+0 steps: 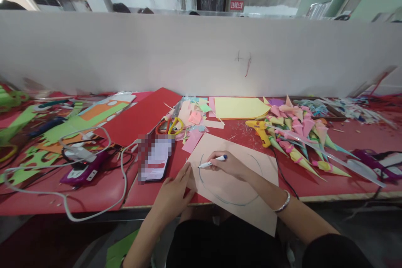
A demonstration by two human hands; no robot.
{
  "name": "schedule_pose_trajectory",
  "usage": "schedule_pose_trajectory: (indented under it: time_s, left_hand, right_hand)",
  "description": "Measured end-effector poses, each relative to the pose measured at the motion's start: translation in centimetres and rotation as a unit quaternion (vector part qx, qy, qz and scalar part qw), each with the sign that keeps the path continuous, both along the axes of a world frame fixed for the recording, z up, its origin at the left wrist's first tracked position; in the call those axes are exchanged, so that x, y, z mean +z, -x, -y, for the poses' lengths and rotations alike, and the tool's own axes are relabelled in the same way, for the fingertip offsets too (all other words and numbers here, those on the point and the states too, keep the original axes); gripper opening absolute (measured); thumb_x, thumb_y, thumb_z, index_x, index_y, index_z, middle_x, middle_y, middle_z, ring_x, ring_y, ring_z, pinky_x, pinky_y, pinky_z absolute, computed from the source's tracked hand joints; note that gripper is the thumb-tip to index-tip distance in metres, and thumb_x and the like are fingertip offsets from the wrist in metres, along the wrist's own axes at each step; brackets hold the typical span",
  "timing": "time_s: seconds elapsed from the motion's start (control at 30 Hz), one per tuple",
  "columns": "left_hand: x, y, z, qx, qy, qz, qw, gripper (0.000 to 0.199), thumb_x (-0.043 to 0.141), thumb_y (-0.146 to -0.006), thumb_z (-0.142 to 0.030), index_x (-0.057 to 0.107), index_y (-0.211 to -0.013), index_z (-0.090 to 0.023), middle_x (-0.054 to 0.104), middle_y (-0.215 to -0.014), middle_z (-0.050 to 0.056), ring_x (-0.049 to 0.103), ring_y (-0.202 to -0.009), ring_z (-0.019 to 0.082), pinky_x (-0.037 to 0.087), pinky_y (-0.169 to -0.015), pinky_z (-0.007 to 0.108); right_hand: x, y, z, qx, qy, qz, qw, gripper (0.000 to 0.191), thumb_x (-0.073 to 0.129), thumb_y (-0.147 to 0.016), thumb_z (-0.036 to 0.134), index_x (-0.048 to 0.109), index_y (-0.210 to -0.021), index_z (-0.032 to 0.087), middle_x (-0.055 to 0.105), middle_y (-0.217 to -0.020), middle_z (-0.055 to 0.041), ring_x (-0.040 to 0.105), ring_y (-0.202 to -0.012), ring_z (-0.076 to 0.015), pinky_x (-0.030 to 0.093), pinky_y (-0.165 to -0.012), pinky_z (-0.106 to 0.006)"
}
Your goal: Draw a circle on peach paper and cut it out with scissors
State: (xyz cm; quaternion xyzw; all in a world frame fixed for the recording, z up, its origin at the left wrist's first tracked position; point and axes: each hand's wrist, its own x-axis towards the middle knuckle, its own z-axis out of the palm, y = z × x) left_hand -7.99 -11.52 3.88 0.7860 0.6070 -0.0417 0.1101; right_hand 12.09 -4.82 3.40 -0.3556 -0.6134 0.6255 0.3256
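Observation:
A pale peach sheet of paper lies at an angle on the red table, its near corner jutting past the edge. Dark curved marker lines on it trace much of a large circle. My right hand grips a white marker with a blue end, its tip at the left part of the curve. Flat on the sheet's left edge rests my left hand, fingers stretched out, holding nothing. Just left of that hand lies a phone with its screen lit.
A yellow glue gun and a pile of coloured paper cones lie right. Scissors, paper scraps and red sheets sit behind. A purple power strip with white cables is left; a white partition stands beyond.

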Motion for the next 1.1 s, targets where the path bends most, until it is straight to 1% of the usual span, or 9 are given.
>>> schedule_pose_trajectory:
  time_s: [0.13, 0.37, 0.43, 0.5, 0.57, 0.63, 0.87, 1.03, 1.1]
  left_hand:
    - [0.0, 0.0, 0.0, -0.005, -0.004, 0.005, 1.000, 0.058, 0.034, -0.077, -0.027, 0.024, -0.133, -0.016, 0.020, -0.142, 0.008, 0.045, -0.114, 0.019, 0.033, -0.091, 0.035]
    - [0.2, -0.1, 0.0, 0.000, 0.004, 0.003, 1.000, 0.058, 0.035, -0.077, -0.026, 0.024, -0.133, -0.018, 0.019, -0.142, 0.008, 0.050, -0.108, 0.021, 0.034, -0.090, 0.039]
    - [0.1, -0.1, 0.0, 0.001, 0.002, 0.003, 1.000, 0.058, 0.035, -0.077, -0.027, 0.024, -0.133, -0.018, 0.019, -0.142, 0.008, 0.048, -0.110, 0.021, 0.034, -0.090, 0.039]
    - [0.1, 0.0, 0.0, 0.001, 0.002, 0.003, 1.000, 0.059, 0.035, -0.077, -0.027, 0.023, -0.133, -0.016, 0.019, -0.142, 0.008, 0.046, -0.112, 0.021, 0.033, -0.091, 0.038]
    - [0.0, 0.0, 0.0, 0.001, 0.001, 0.002, 1.000, 0.060, 0.035, -0.077, -0.027, 0.023, -0.134, -0.014, 0.020, -0.142, 0.009, 0.045, -0.113, 0.021, 0.033, -0.091, 0.038]
    - [-0.1, 0.0, 0.0, 0.000, -0.003, 0.001, 1.000, 0.060, 0.035, -0.077, -0.028, 0.023, -0.134, -0.014, 0.019, -0.142, 0.009, 0.046, -0.113, 0.021, 0.033, -0.091, 0.037]
    - [0.0, -0.1, 0.0, 0.002, -0.003, 0.000, 1.000, 0.057, 0.035, -0.077, -0.025, 0.025, -0.133, -0.016, 0.020, -0.142, 0.009, 0.047, -0.112, 0.020, 0.034, -0.091, 0.036]
    - [0.2, -0.2, 0.0, -0.002, -0.002, 0.000, 1.000, 0.055, 0.035, -0.079, -0.027, 0.026, -0.132, -0.020, 0.021, -0.141, 0.008, 0.051, -0.107, 0.021, 0.035, -0.089, 0.038]
    - [0.2, -0.2, -0.1, 0.000, 0.000, -0.002, 1.000, 0.056, 0.035, -0.079, -0.027, 0.025, -0.133, -0.020, 0.021, -0.141, 0.008, 0.051, -0.107, 0.021, 0.035, -0.089, 0.037]
  right_hand:
    - [-0.4, -0.5, -0.1, 0.044, 0.037, -0.011, 0.998, 0.013, 0.054, -0.071, 0.027, 0.059, -0.070, 0.014, 0.058, -0.068, -0.0002, 0.055, -0.065, -0.0109, 0.043, -0.062, -0.023]
    - [0.0, -2.1, -1.2, 0.198, 0.018, 0.117, 0.973, 0.016, 0.046, -0.066, 0.012, 0.061, -0.060, 0.012, 0.056, -0.052, 0.0012, 0.049, -0.048, -0.0082, 0.033, -0.045, -0.018]
    - [0.2, -2.0, -1.2, 0.184, 0.026, 0.116, 0.976, 0.019, 0.044, -0.067, 0.013, 0.060, -0.057, 0.012, 0.053, -0.048, 0.0017, 0.045, -0.044, -0.0072, 0.031, -0.043, -0.018]
    - [0.4, -1.8, -1.0, 0.123, 0.031, 0.077, 0.989, 0.020, 0.044, -0.071, 0.016, 0.060, -0.059, 0.012, 0.052, -0.050, 0.0018, 0.045, -0.047, -0.0071, 0.033, -0.046, -0.018]
    - [0.5, -1.4, -0.6, 0.069, 0.028, 0.024, 0.997, 0.019, 0.046, -0.075, 0.021, 0.062, -0.066, 0.013, 0.054, -0.057, 0.0012, 0.047, -0.054, -0.0077, 0.035, -0.052, -0.019]
    - [0.5, -1.1, -0.3, 0.058, 0.032, -0.009, 0.998, 0.018, 0.051, -0.075, 0.027, 0.063, -0.075, 0.014, 0.055, -0.064, 0.0004, 0.049, -0.060, -0.0085, 0.036, -0.056, -0.019]
    - [0.3, -1.1, -0.1, 0.091, 0.040, 0.031, 0.995, 0.019, 0.057, -0.070, 0.031, 0.065, -0.074, 0.014, 0.059, -0.068, -0.0017, 0.051, -0.063, -0.0106, 0.040, -0.057, -0.021]
    - [-0.2, -2.5, -1.1, 0.217, 0.038, 0.114, 0.969, 0.018, 0.050, -0.070, 0.018, 0.064, -0.062, 0.010, 0.057, -0.054, -0.0003, 0.047, -0.049, -0.0071, 0.034, -0.045, -0.017]
    - [-0.5, -3.3, -1.4, 0.213, 0.047, 0.107, 0.970, 0.021, 0.048, -0.071, 0.019, 0.062, -0.057, 0.010, 0.053, -0.048, 0.0005, 0.044, -0.044, -0.0062, 0.032, -0.042, -0.017]
